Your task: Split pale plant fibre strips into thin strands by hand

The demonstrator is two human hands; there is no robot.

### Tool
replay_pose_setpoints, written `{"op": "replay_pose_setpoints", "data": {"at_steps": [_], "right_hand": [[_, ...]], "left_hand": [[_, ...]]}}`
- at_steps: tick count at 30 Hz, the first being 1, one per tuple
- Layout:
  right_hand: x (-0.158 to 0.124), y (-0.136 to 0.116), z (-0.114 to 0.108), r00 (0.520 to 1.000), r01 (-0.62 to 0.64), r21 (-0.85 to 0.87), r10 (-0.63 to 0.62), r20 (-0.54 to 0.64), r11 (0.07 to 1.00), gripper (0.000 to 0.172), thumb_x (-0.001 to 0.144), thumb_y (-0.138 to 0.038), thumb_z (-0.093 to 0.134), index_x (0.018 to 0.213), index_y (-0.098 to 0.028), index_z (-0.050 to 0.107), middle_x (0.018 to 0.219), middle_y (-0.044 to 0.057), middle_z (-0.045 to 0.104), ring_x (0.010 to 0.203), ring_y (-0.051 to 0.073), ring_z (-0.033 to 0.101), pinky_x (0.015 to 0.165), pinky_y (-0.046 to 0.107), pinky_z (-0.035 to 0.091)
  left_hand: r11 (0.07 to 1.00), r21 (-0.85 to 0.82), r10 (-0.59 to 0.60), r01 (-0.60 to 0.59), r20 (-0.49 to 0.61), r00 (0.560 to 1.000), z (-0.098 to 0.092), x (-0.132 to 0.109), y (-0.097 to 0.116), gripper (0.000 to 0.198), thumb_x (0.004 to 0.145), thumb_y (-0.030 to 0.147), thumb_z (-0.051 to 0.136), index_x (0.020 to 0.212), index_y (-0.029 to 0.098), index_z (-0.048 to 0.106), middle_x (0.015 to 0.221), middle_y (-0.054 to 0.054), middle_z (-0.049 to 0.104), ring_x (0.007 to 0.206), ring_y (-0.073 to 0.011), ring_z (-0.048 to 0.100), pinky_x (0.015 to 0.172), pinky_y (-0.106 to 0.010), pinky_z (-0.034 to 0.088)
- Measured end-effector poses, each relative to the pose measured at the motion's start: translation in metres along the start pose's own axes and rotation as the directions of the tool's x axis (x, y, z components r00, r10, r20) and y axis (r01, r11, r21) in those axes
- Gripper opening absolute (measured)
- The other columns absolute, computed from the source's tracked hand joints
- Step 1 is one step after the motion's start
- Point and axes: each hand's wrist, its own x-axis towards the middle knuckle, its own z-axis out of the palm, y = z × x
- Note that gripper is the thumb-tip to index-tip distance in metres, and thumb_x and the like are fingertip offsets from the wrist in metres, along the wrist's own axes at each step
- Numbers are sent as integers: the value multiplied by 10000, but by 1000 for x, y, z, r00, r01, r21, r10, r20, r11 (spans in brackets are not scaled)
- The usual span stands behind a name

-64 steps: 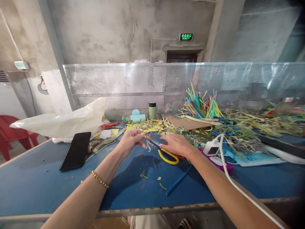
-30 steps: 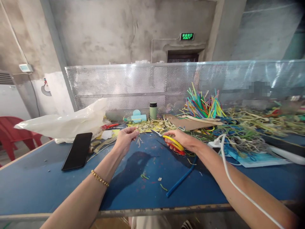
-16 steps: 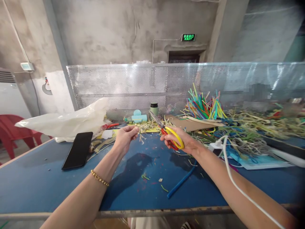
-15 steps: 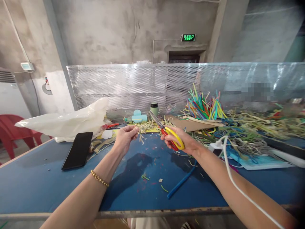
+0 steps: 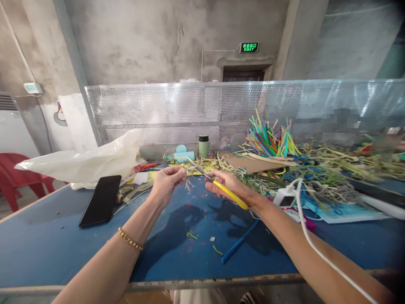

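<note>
My left hand (image 5: 168,180) is raised over the table with thumb and fingers pinched together. Whatever sits in the pinch is too small to make out against the pale shreds behind it. My right hand (image 5: 228,184) grips a pair of scissors (image 5: 232,195) by the yellow handle. The blades point up and to the left, their tips close to my left fingertips. Pale dried plant scraps (image 5: 207,164) lie behind both hands. Below them on the blue table (image 5: 177,261) are a blue tube (image 5: 239,242) and a few small green clippings (image 5: 191,235).
To the left lie a black phone (image 5: 100,201) and a white plastic bag (image 5: 85,158). A green bottle (image 5: 203,148) and coloured strips (image 5: 268,137) stand at the back. A white cable (image 5: 311,242) crosses above my right forearm, near a charger (image 5: 284,197).
My right hand has turned the scissors so the blades lie flatter and their tips are nearer my left fingers. My left hand keeps its pinch in nearly the same place.
</note>
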Motion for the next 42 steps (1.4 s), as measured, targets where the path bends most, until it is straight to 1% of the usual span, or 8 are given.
{"op": "replay_pose_setpoints", "data": {"at_steps": [4,9,13,17,24,31,38,42], "right_hand": [[1,0,0,1000,-24,17,24,-13,1000,544,732,-572,705,1083,-174,586,628,-43,562,471,77,482,413,187,347],[-1,-4,0,999,-35,35,36,-22,999,538,715,-551,727,1068,-165,602,599,-44,575,415,59,455,377,177,320],[-2,-8,0,997,-75,49,76,-33,996,539,697,-545,743,1049,-159,610,577,-48,579,368,45,425,354,172,324],[-2,-9,0,996,-74,59,77,-40,995,539,684,-522,762,1055,-163,608,573,-47,589,367,42,426,341,158,322],[-4,-13,1,994,-100,83,103,-32,992,575,679,-586,739,1040,-159,604,574,-41,584,367,50,429,317,163,321],[-5,-16,2,994,-105,67,107,-30,992,566,665,-564,758,1030,-158,611,557,-48,575,357,50,413,334,182,319],[-1,-5,1,996,-72,43,74,-41,996,541,687,-532,754,1053,-153,629,530,-54,561,371,56,420,375,191,323],[-1,-3,0,997,-65,46,67,-43,997,546,678,-526,762,1051,-146,641,526,-54,551,388,65,439,389,195,327]], "left_hand": [[1000,5,13,-13,10,1000,1,-1,1,302,579,301,860,748,99,712,610,-4,627,547,-70,522,571,-219,407],[1000,1,17,-17,21,1000,3,-2,3,295,570,278,864,753,97,719,634,-9,639,561,-69,530,578,-214,418],[1000,-2,13,-13,25,1000,3,-2,2,292,571,266,862,758,92,719,650,-13,645,573,-72,538,585,-214,427],[1000,-5,5,-5,15,1000,3,-1,2,289,574,265,862,757,92,718,650,-15,647,573,-76,548,593,-219,440],[1000,3,13,-13,26,1000,1,-2,2,276,590,273,855,748,96,713,633,-12,641,562,-78,552,583,-220,435],[1000,9,11,-11,15,1000,3,-3,3,295,566,285,863,733,101,704,624,-11,633,561,-85,547,579,-236,430],[1000,8,14,-14,29,999,3,-3,3,290,578,289,858,740,104,704,635,-3,630,560,-82,540,582,-239,424],[1000,15,5,-6,16,1000,2,-3,3,296,573,286,860,741,99,703,626,-7,628,560,-84,540,579,-239,422]]}}
